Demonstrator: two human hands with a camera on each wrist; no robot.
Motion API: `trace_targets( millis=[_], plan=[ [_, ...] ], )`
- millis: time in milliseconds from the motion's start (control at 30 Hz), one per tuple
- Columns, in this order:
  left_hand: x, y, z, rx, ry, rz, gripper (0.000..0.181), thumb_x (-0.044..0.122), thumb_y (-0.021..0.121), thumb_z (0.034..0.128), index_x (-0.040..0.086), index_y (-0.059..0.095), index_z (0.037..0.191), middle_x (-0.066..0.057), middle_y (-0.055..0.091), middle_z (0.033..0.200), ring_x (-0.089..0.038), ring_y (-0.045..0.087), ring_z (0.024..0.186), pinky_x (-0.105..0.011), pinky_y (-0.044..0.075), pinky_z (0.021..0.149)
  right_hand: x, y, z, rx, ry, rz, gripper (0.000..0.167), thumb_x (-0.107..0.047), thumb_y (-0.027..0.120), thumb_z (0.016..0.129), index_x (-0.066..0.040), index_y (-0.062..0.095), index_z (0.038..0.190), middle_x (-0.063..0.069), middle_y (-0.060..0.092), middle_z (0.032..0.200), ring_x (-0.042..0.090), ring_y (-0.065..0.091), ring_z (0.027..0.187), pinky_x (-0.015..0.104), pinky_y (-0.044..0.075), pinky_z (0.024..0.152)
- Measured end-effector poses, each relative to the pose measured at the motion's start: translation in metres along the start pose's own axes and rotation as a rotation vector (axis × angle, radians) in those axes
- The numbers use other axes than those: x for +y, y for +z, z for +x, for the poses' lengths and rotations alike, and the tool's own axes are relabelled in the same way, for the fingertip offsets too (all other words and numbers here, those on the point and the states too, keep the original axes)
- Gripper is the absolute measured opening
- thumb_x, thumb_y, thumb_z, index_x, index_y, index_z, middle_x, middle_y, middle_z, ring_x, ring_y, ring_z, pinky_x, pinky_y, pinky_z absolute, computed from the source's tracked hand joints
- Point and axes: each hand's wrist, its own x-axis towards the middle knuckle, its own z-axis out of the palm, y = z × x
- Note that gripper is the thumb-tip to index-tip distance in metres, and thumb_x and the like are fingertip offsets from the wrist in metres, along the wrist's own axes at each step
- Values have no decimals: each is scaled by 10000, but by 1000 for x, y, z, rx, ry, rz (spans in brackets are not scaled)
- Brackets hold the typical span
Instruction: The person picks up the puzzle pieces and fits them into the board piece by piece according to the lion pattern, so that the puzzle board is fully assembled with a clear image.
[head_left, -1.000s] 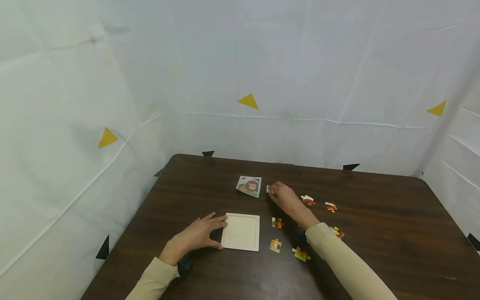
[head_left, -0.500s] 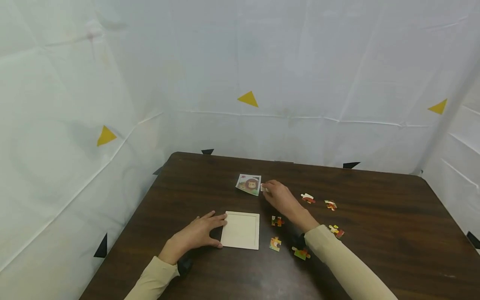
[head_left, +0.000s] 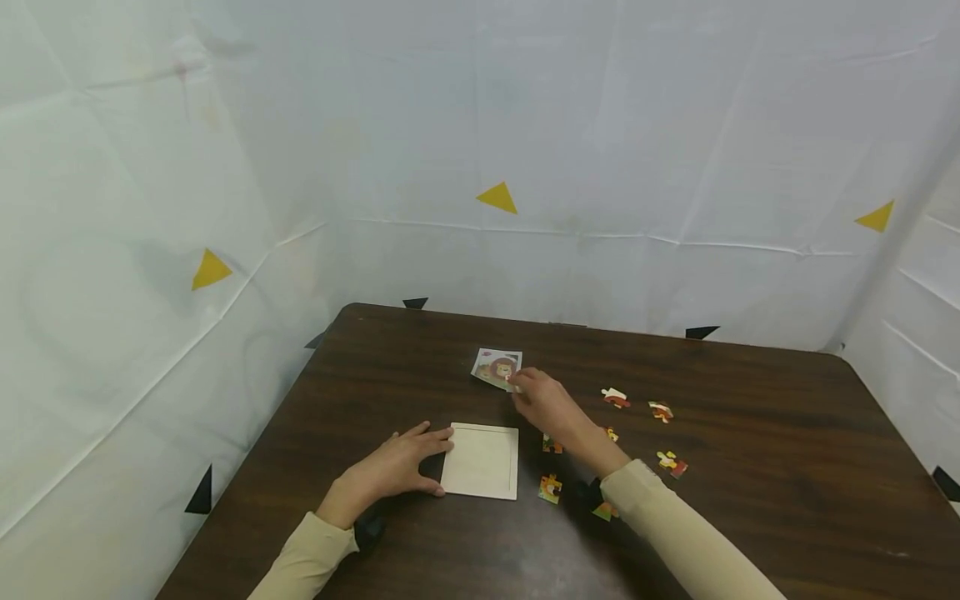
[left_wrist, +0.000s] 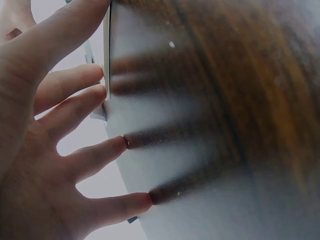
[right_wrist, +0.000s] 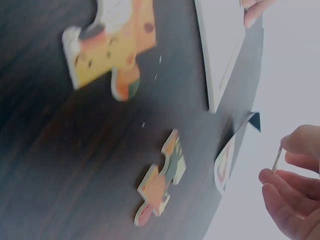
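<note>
My left hand point(head_left: 390, 467) lies at the left side of a pale wooden puzzle tray point(head_left: 480, 461), its thumb and fingertips against the edge. Spread fingers point(left_wrist: 112, 207) touch the dark tabletop in the left wrist view. Between thumb and fingertips, my right hand point(head_left: 555, 408) pinches a puzzle piece point(right_wrist: 277, 159), seen edge-on in the right wrist view. That hand is over the lower right corner of a lion picture card point(head_left: 495, 367), above the tray. Whether the piece touches the card cannot be told. The printed face of the piece is mostly hidden.
Several loose puzzle pieces lie right of the tray, including an orange one point(head_left: 551, 488) and a white-and-red one point(head_left: 616, 397). My right forearm partly covers a green one point(head_left: 602, 512). White sheeting point(head_left: 600, 125) surrounds the brown table point(head_left: 787, 500).
My right hand, with the puzzle piece, has moved left from beside the lion card to over its lower right corner. The left hand and tray have stayed in place.
</note>
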Motion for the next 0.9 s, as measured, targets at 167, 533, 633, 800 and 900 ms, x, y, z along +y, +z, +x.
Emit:
trace_targets(
  millis=[167,533,633,800,900],
  plan=[
    [1,1,1,2,7,-6,707,415,805,741,121,577,1342,-35,399,1512,-399,293,1397,-759,278,940,-8,0,-1,11,-13,-5,268,-29,677,878,26,666,1141,160,639,1107,265,646,975,363,551,766],
    [2,1,3,8,9,-13,705,419,808,734,120,585,1333,-36,408,1506,-402,297,1394,-763,282,931,-20,4,-2,11,-54,-8,248,-33,704,860,19,676,1101,138,635,1099,225,654,917,324,557,718],
    [2,1,4,4,3,-16,705,422,808,734,122,586,1332,-32,408,1506,-398,295,1396,-762,281,933,-23,6,-2,23,-72,-14,239,-36,707,858,15,682,1090,132,639,1080,219,655,904,329,557,718],
    [2,1,4,-2,-4,-18,699,422,806,738,124,586,1331,-28,406,1508,-396,292,1397,-759,281,936,-28,8,-2,12,-76,-1,234,-28,710,853,19,687,1081,116,646,1050,198,651,867,322,554,706],
    [3,1,3,-2,-9,-26,691,410,812,735,120,593,1323,-30,411,1504,-399,294,1396,-764,278,932,-30,8,-3,-20,-59,17,252,-31,705,860,22,679,1105,103,642,1055,191,653,876,306,555,704]
  ],
)
